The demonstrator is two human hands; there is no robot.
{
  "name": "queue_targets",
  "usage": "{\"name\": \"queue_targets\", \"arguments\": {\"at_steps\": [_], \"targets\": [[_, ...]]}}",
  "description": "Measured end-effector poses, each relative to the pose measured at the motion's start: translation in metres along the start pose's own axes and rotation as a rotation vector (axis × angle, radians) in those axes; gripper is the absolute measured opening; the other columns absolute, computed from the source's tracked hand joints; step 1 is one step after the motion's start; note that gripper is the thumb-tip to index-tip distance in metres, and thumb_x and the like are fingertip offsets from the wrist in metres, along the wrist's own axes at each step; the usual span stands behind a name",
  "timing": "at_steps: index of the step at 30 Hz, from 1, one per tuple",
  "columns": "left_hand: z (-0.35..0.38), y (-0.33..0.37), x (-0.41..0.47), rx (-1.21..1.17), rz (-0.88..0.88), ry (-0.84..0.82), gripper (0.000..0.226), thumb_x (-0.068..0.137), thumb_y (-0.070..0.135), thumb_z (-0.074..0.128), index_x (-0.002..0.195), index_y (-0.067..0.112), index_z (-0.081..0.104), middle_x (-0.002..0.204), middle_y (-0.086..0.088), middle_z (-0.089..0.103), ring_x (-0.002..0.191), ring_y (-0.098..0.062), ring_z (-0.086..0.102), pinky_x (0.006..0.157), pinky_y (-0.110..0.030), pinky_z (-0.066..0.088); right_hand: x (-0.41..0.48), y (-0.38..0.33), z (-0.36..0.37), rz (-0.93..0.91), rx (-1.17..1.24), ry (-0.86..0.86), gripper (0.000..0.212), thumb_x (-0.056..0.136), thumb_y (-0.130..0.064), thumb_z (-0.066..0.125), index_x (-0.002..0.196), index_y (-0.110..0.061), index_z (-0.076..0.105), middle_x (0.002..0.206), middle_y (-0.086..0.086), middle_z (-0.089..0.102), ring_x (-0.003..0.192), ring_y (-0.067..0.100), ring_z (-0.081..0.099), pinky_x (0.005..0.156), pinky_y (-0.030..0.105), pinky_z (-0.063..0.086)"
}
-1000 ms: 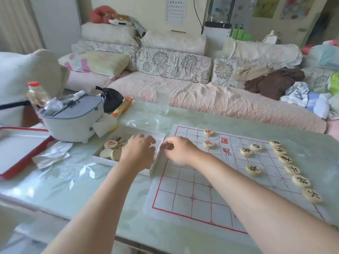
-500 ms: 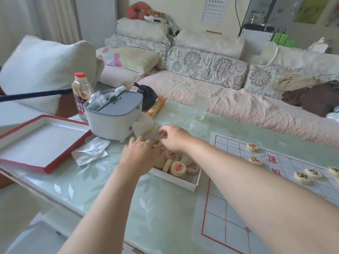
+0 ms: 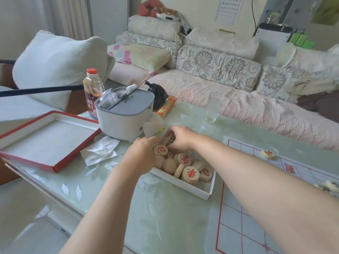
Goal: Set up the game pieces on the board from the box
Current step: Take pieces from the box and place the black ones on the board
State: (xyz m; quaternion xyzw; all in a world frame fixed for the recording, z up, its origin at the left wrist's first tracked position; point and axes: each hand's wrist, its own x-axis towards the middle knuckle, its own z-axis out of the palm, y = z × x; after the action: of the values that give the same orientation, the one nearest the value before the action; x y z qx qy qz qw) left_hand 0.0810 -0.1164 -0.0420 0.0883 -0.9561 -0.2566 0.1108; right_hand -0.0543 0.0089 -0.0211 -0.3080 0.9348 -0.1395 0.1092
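Note:
A shallow white box (image 3: pixel 185 186) on the glass table holds several round wooden pieces (image 3: pixel 190 174), some with red characters. My left hand (image 3: pixel 140 158) is at the box's left end, fingers pinching a red-marked piece (image 3: pixel 160 150) lifted above the pile. My right hand (image 3: pixel 181 137) reaches over the box's far end and grips a black-marked piece (image 3: pixel 169 143) held on edge. The white board with its red grid (image 3: pixel 238 226) lies to the right of the box. On it sit a red-marked piece (image 3: pixel 268 154) and black-marked pieces (image 3: pixel 328 187) at the frame's right edge.
A red-rimmed box lid (image 3: pixel 45 142) lies at the left. Behind the box stand a white and grey appliance (image 3: pixel 124 116), a sauce bottle (image 3: pixel 91 88) and a crumpled tissue (image 3: pixel 102 151). A glass (image 3: pixel 213 107) stands further back, before the sofa (image 3: pixel 220 92).
My head has turned left, so the board has slid to the right edge. Both hands went from the box's near side into the pile, and each now holds a piece.

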Motion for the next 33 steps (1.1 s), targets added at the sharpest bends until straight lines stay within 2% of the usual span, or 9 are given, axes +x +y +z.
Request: {"name": "queue_targets", "arguments": {"at_steps": [5,9,12,15,17,20,23,26,33], "targets": [[-0.001,0.003,0.004,-0.069,0.009,0.092,0.057,0.088,0.011,0.056,0.140,0.031,0.041,0.131,0.002,0.053,0.117,-0.021,0.048,0.096,-0.033,0.044,-0.018,0.000,-0.014,-0.010,0.204,0.118,0.052,0.073,-0.034,0.080,0.120,-0.026,0.058,0.101,-0.008,0.059,0.099,0.014,0.060,0.079,0.026,0.048],[-0.007,0.018,0.001,-0.178,0.101,0.108,0.075,0.081,0.023,0.072,0.142,0.041,0.033,0.124,0.006,0.048,0.107,-0.017,0.053,0.086,-0.028,0.046,-0.040,-0.012,-0.028,-0.055,0.465,0.057,0.048,0.074,-0.027,0.085,0.113,-0.027,0.059,0.099,-0.005,0.066,0.085,0.012,0.067,0.074,0.025,0.056],[-0.009,0.025,-0.001,-0.199,0.163,0.141,0.058,0.081,0.028,0.074,0.132,0.042,0.051,0.106,0.006,0.056,0.092,-0.015,0.056,0.070,-0.017,0.040,-0.053,-0.017,-0.032,-0.060,0.609,-0.021,0.050,0.073,-0.022,0.087,0.115,-0.022,0.059,0.102,0.002,0.073,0.077,0.009,0.071,0.065,0.020,0.053],[-0.010,0.027,-0.003,-0.174,0.158,0.158,0.030,0.083,0.024,0.071,0.113,0.025,0.070,0.100,0.000,0.061,0.090,-0.019,0.058,0.071,-0.022,0.041,-0.060,-0.017,-0.034,-0.046,0.693,-0.029,0.054,0.077,-0.021,0.086,0.122,-0.018,0.057,0.103,0.005,0.074,0.074,0.011,0.070,0.060,0.018,0.049],[-0.012,0.024,-0.005,-0.135,0.096,0.157,0.034,0.083,0.020,0.070,0.117,0.022,0.066,0.108,-0.002,0.059,0.099,-0.021,0.056,0.080,-0.023,0.041,-0.065,-0.015,-0.032,-0.027,0.668,-0.018,0.049,0.085,-0.020,0.079,0.127,-0.016,0.055,0.101,0.003,0.073,0.071,0.013,0.068,0.057,0.018,0.050],[-0.016,0.015,-0.006,-0.086,-0.012,0.159,0.051,0.083,0.013,0.067,0.132,0.019,0.054,0.120,-0.004,0.054,0.111,-0.023,0.052,0.089,-0.024,0.038,-0.070,-0.008,-0.023,-0.061,0.498,-0.036,0.048,0.083,-0.016,0.078,0.127,-0.019,0.058,0.107,-0.001,0.072,0.082,0.015,0.069,0.078,0.029,0.059],[-0.018,0.008,-0.008,-0.068,-0.058,0.147,0.047,0.084,0.012,0.064,0.130,0.019,0.055,0.121,-0.003,0.052,0.110,-0.021,0.051,0.085,-0.021,0.036,-0.080,-0.009,-0.010,-0.104,0.319,-0.147,0.058,0.075,-0.021,0.083,0.126,-0.028,0.058,0.111,-0.011,0.067,0.094,0.008,0.066,0.084,0.028,0.056],[-0.017,0.008,-0.010,-0.055,-0.065,0.107,0.046,0.084,0.016,0.067,0.129,0.019,0.055,0.120,-0.002,0.050,0.108,-0.019,0.050,0.082,-0.020,0.034,-0.081,-0.012,0.002,-0.127,0.241,-0.146,0.061,0.072,-0.025,0.085,0.126,-0.034,0.057,0.111,-0.014,0.061,0.098,0.006,0.062,0.090,0.031,0.054],[-0.014,0.016,-0.007,-0.032,-0.034,0.070,0.054,0.083,0.022,0.070,0.133,0.021,0.051,0.123,-0.001,0.052,0.118,-0.022,0.045,0.095,-0.027,0.038,-0.090,-0.014,-0.003,-0.102,0.182,-0.102,0.040,0.076,-0.018,0.066,0.114,-0.032,0.063,0.098,-0.015,0.063,0.088,0.008,0.063,0.066,0.019,0.049]]}}
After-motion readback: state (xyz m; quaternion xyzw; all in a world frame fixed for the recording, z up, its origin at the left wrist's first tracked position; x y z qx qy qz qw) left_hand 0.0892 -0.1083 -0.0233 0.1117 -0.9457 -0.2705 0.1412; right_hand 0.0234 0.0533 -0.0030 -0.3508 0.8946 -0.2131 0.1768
